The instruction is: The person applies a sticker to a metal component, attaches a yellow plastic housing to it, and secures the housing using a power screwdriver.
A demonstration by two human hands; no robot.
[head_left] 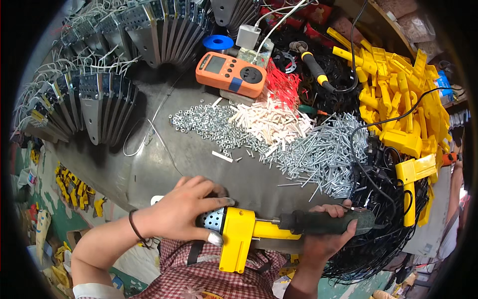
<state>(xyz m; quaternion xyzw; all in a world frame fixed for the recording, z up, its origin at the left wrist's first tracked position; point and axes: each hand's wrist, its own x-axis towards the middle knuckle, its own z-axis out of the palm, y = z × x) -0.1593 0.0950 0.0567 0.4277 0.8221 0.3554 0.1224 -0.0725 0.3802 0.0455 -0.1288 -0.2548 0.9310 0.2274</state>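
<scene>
My left hand (184,207) is closed around a perforated metal barrel (213,219). Its fingers and thumb reach the edge of a yellow plastic housing (237,241) joined to that barrel. From the right, my right hand (321,244) grips a dark green electric screwdriver (326,223), held nearly level. The screwdriver's shaft (266,220) points left and meets the side of the yellow housing, above its yellow handle part (274,230). Whether a screw sits at the tip is hidden. Both hands are low over the table's near edge.
Beyond the hands lie heaps of nuts (209,124), white strips (271,119) and long screws (323,154). An orange multimeter (231,74) stands behind them. Yellow housings (398,94) and black cables (358,249) crowd the right; perforated metal parts (97,107) fan out left.
</scene>
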